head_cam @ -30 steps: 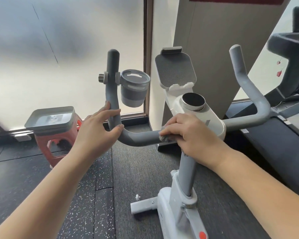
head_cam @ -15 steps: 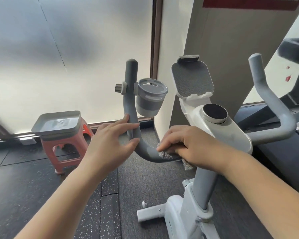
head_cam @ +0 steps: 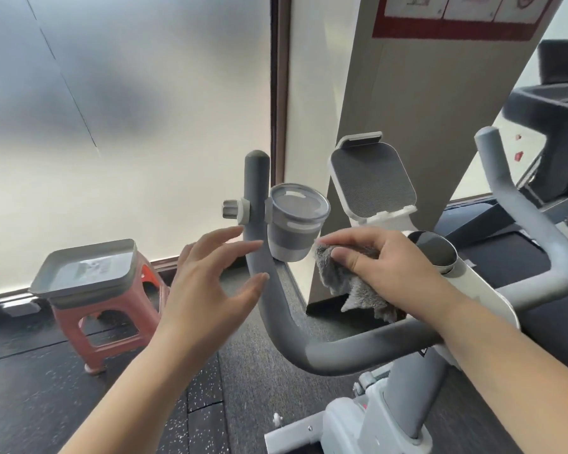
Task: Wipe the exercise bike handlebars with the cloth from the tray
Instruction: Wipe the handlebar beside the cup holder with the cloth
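the left hand (head_cam: 210,283) has let go of the upright part of the left handlebar (head_cam: 273,290) that it was wrapped around half a second ago; its grip is now wide open, fingers spread and holding nothing, hovering just beside the bar at about nine o'clock from it. the right hand (head_cam: 384,267) has lifted off the lower bend it was rubbing and now pinches the grey cloth (head_cam: 351,286) between thumb and fingers, so that the cloth hangs in the air above the horizontal run, near the cup holder (head_cam: 294,224) and clear of the bar. this looks like a pause between strokes: the inner bend seems done, and the cloth is probably being shifted toward the upright section next. the handlebar's long axis runs from three o'clock, where it joins the white console (head_cam: 466,290), leftward to a curve at the frame's centre, then turns and points up toward twelve o'clock, ending in a rounded tip. the right handlebar (head_cam: 522,224) mirrors it at two o'clock and appears not yet wiped. the tray (head_cam: 82,286) sits on a red stool (head_cam: 112,326) at nine o'clock.
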